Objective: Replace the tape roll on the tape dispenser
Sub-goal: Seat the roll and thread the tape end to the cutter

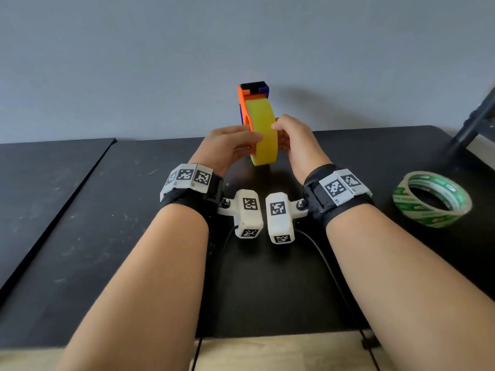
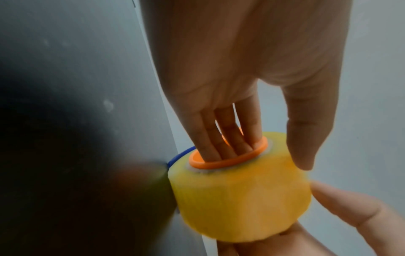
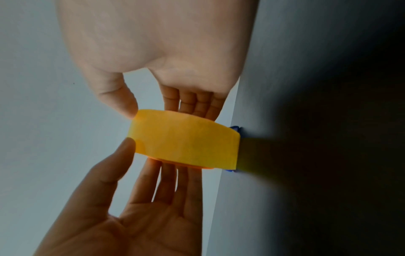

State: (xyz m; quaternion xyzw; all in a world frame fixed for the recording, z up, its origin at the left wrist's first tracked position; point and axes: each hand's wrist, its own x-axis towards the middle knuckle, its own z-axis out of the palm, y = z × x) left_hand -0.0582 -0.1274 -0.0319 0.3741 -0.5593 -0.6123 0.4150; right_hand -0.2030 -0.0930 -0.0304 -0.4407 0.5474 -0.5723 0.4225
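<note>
Close up, my left grip (image 1: 231, 147) holds the orange tape dispenser (image 1: 242, 100). My right grip (image 1: 297, 141) pinches its yellow tape roll (image 1: 263, 137).

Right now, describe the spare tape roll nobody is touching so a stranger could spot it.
Start at the black table and go to its right side, past the right hand. Lying flat there alone is the green-and-white printed roll. The only other roll is the plain yellow roll, standing on edge at the orange dispenser.
</note>
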